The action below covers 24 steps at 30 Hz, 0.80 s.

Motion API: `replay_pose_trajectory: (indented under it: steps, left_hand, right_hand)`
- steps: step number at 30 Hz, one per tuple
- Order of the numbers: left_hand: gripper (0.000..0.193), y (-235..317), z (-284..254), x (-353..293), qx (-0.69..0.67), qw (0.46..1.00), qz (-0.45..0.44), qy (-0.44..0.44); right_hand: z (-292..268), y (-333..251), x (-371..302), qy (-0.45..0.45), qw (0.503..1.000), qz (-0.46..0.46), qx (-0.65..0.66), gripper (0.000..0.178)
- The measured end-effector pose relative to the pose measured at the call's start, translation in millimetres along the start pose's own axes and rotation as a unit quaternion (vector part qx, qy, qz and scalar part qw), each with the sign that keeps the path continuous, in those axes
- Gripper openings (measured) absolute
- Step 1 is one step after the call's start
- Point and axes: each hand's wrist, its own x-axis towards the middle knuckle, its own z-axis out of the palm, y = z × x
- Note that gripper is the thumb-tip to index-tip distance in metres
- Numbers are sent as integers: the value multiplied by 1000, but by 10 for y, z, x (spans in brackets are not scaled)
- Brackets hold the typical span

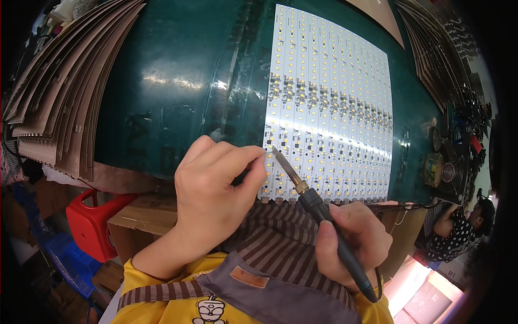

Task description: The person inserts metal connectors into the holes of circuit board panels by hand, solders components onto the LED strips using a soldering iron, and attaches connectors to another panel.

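Observation:
A white panel of circuit strips, dotted with small yellow parts, lies on the dark green table. My right hand grips a black-handled soldering iron; its metal tip touches the panel's near left corner. My left hand rests at the table's front edge with thumb and forefinger pinched together right beside the iron's tip. Whether something thin is held between those fingers is too small to see.
Fanned stacks of brown boards lie at the left, and more at the far right. A red plastic stool and a cardboard box stand below the table. A small fan and a seated person are at right.

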Motion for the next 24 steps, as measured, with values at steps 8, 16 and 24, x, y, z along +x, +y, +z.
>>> replay_pose_trajectory:
  steps: [8,16,24]
  left_hand:
    - [10,175,-65,-6,-24,999,-41,-20]
    - [10,130,7,-32,-5,998,-17,-53]
    - [12,137,7,14,-3,996,-15,-85]
  right_hand:
    - [-115,123,-35,39,999,-20,15,19]
    - [-97,131,-22,34,999,1,10,17]
    - [-110,73,-24,14,1000,27,4,17]
